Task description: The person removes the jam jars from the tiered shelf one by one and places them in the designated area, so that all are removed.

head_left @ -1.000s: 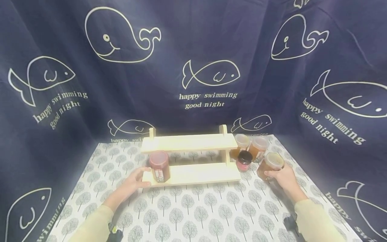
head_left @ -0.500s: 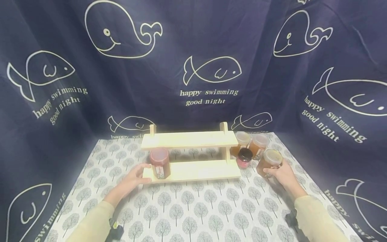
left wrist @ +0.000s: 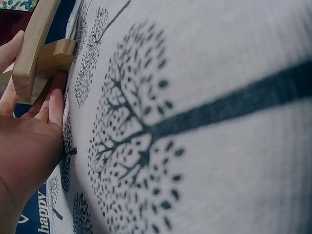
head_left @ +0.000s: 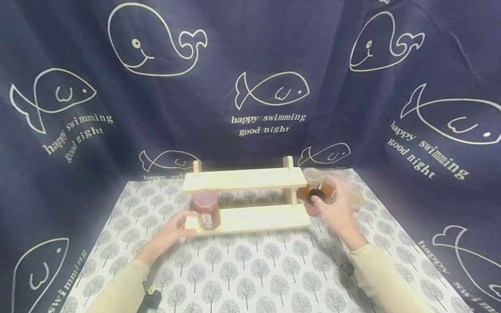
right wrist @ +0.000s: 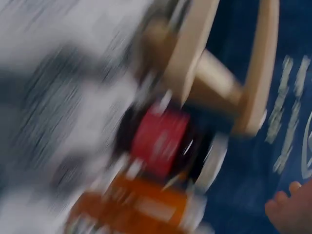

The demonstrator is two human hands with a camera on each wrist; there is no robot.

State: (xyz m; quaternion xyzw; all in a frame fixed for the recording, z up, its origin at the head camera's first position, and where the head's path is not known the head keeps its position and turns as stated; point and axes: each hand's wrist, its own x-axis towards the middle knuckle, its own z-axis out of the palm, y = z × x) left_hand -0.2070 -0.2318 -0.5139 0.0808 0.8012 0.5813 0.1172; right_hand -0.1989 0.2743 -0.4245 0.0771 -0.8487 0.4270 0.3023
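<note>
My left hand (head_left: pixel 174 230) grips the left end of a two-tier wooden shelf (head_left: pixel 250 219), thumb on one side of the lower board and fingers on the other in the left wrist view. Close to those fingers, a red-lidded jar (head_left: pixel 207 211) stands on the lower board. My right hand (head_left: pixel 338 213) reaches over the jars at the shelf's right, its thumb beside a small jar (head_left: pixel 312 209) with a black lid and pink label. Its fingertips (right wrist: pixel 280 207) appear apart from the jars in the blurred right wrist view. Behind the hand, a pale-lidded jar (head_left: pixel 356 200) is partly hidden.
Two amber jars stand at the back right, one (head_left: pixel 312 176) by the shelf's end and the other (head_left: pixel 328 188) partly behind my right fingers. A tree-print cloth (head_left: pixel 242 269) covers the table. Dark blue curtains (head_left: pixel 219 52) enclose the back and sides.
My right hand has let go of the rightmost jar and moved left to above the small black-lidded jar. The left hand keeps its hold on the shelf.
</note>
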